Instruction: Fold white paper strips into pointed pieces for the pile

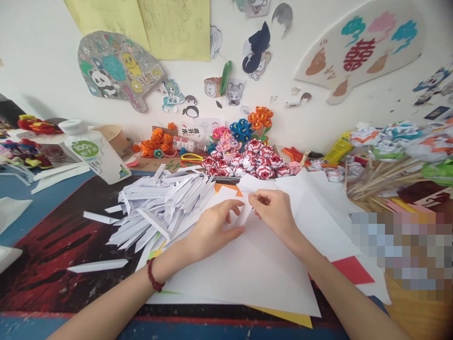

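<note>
Above the large white paper sheets [247, 274], my right hand [274, 210] pinches the upper end of a narrow white paper strip [244, 215]. My left hand [215, 226] is at the strip's left side, its thumb and fingers apart around it; whether a fingertip touches the strip is hard to tell. A large heap of folded white paper strips [159, 203] lies to the left of my hands. One folded strip [97, 266] rests by itself on the dark red and black mat [49, 245].
A white bottle [95, 151] stands at the back left. Red and white paper flowers [247, 163] line the wall behind my hands. Wooden sticks [371, 182] and more paper flowers [403, 139] crowd the right. A red paper piece [354, 270] lies beside my right forearm.
</note>
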Demonstrator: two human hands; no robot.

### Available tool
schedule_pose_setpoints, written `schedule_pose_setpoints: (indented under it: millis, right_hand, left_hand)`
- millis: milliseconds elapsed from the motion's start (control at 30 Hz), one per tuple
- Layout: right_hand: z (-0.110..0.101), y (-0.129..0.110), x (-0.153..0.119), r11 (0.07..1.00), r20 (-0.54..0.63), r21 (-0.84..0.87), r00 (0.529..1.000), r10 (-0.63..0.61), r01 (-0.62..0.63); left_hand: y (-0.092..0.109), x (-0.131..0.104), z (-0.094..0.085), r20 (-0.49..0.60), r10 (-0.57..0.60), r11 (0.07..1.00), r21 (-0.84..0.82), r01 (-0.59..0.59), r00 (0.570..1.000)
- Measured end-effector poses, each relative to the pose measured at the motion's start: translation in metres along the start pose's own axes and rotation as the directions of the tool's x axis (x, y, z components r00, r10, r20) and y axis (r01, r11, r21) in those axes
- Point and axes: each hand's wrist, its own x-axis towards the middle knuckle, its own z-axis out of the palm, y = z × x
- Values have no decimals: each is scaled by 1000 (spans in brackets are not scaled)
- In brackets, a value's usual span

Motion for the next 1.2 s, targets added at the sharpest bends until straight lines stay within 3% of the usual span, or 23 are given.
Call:
schedule_pose_setpoints:
  millis: [267,500,633,800,1067,1200]
  right_hand:
    - [2,5,2,996,138,77,989,-53,43]
    - [4,6,1,987,333,159,939,-82,29]
    - [4,7,1,984,351,177,933,-80,18]
    - [6,6,0,990,368,130,924,-100,55]
    - [5,4,-6,992,525,59,841,-127,112]
    - [7,5,-6,993,522,79,845,-119,92]
  left_hand:
    - [1,4,-2,-38,-37,990,-141,31,999]
    - [2,5,-4,-79,-90,966,-250,68,993]
    - [0,5,-3,-86,-96,952,-299,66,992]
    - [-2,7,-4,-166,-164,960,-252,119,972]
    - [-5,7,-8,-192,-219,968,-166,188,957]
    - [-6,6,-8,-244,-219,966,-188,176,945]
